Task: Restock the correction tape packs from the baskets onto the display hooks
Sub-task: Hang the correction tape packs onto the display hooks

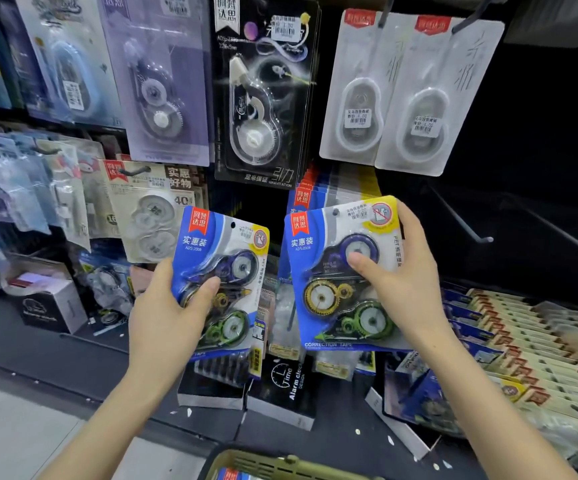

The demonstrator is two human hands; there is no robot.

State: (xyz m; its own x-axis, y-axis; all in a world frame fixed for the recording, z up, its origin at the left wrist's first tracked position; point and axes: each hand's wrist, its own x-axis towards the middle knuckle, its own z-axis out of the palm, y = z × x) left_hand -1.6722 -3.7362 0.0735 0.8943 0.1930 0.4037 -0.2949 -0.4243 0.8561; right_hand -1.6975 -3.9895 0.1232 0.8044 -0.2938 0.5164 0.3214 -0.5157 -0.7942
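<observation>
Retail display wall, dark backing, w/ hooks carrying blister cards. Left hand (168,317): clasping blue 3-pc correction tape pack (223,278), thumb across front, card tilted right, held free in front of display. Right hand (398,278): gripping second blue pack (341,271), thumb on top dispenser, fingers round right edge; pack held up against row of same blue packs (310,188) hanging behind it; hang hole near a hook tip, can't tell if threaded. Upper row, L to R: pale blue and purple single-tape cards, blurred; black single-tape card (263,95); two white cards (412,95) side by side on own hooks. Empty hook (467,225) jutting out right of centre, lower row. Beige 40-marked card (152,209) left of left-hand pack. Shelf (45,344) below, dark, holding black-and-white box (53,308) at left, black "Alarm clock" box (289,386) centre, rows of cream/red flat packs (530,341) at right. Olive basket (280,465) at bottom edge, blue packs partly visible inside. Floor pale grey, bottom left.
</observation>
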